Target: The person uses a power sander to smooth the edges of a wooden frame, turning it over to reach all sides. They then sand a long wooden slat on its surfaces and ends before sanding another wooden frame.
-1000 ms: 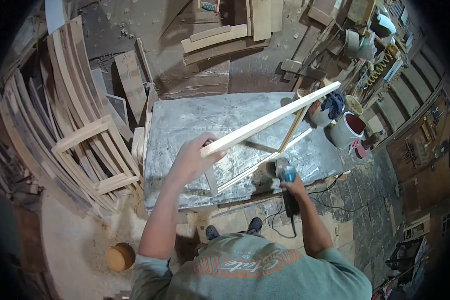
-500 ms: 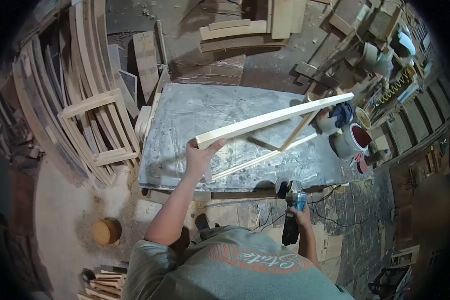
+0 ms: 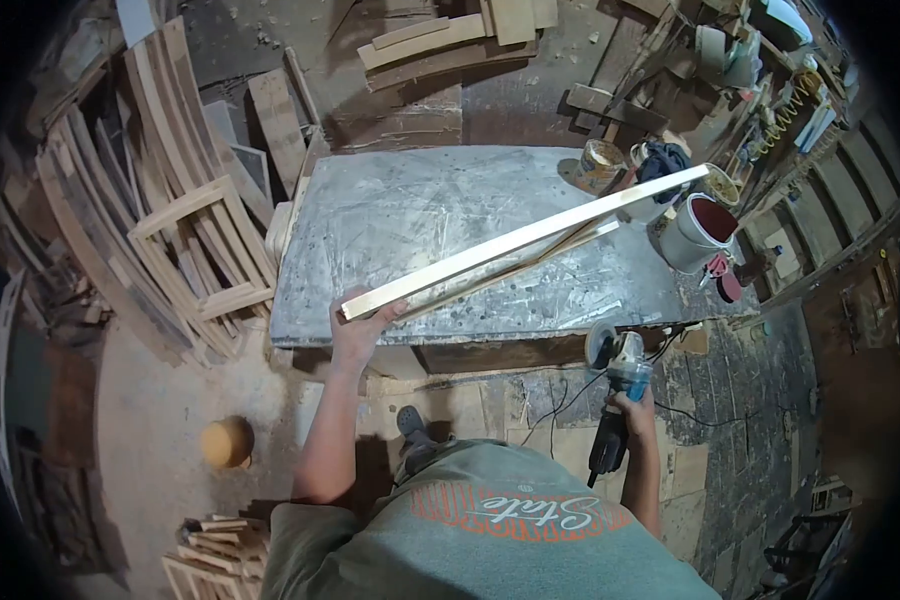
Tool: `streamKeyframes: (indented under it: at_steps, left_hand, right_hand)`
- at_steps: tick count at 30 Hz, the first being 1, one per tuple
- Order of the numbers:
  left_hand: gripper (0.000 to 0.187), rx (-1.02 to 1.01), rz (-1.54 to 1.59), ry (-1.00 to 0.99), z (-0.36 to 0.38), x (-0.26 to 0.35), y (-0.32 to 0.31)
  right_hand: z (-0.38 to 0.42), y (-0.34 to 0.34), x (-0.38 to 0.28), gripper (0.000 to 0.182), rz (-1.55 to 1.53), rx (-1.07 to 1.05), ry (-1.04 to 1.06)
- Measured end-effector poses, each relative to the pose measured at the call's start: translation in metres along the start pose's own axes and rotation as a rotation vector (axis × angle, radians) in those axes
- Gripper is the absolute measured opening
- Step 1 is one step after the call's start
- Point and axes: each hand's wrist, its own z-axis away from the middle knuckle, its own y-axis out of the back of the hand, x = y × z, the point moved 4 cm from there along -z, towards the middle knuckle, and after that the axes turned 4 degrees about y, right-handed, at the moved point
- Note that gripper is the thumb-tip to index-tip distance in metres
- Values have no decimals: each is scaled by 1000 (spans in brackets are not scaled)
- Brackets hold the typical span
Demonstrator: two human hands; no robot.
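Observation:
My left hand [image 3: 355,325] grips the near left end of a pale wooden frame [image 3: 520,243], which is tilted up on edge above the grey worktable [image 3: 390,200]. The frame's long upper bar runs to the buckets at the right, and its lower bar shows just beneath. My right hand [image 3: 632,405] is wrapped round the body of a blue and black angle grinder [image 3: 625,375]. The grinder's round disc [image 3: 601,345] is up at the table's front edge, apart from the frame.
A white bucket with dark red inside [image 3: 698,232] and a can [image 3: 601,165] stand at the table's right. Another wooden frame [image 3: 148,225] leans on curved wood strips at the left. A yellow stool [image 3: 226,442] is on the floor. A cable [image 3: 705,422] trails at the right.
The frame has tipped more upright, and its bars now appear closer together. My left hand has moved left and slightly down in view. The grinder has shifted right and slightly up.

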Motion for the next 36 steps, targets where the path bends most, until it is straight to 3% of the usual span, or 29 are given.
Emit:
streamKeyframes:
  at_steps: [7,14,20,21,24,25,29,31,33,36]
  left_hand:
    - [27,13,-153,-3,27,-12,-2]
    - [33,-46,-181,-22,38,-13,-7]
    - [27,-150,-107,-159,44,-16,-7]
    - [18,-198,55,-183,44,-21,-9]
    - [25,-168,-149,-163,44,-19,-4]
    - [16,-218,-325,-166,40,-27,-1]
    - [20,-220,46,-490,45,-20,-6]
    - [18,-272,111,-371,43,-27,-6]
    - [16,-281,17,-445,45,-24,-4]
    - [17,-228,91,-353,49,-25,-6]
  right_hand:
    - [12,14,-45,64,28,-139,13]
    - [60,-9,-114,77,173,-209,241]
    - [114,-95,-164,81,329,-424,450]
    - [123,-113,-173,81,415,-459,492]
    - [142,-164,-186,80,593,-532,608]
    - [153,-179,-197,81,689,-545,604]
    - [169,-210,-203,85,901,-606,633]
    - [174,-221,-205,86,971,-636,601]
    - [173,-223,-203,87,997,-638,615]
    - [170,-220,-204,89,997,-600,624]
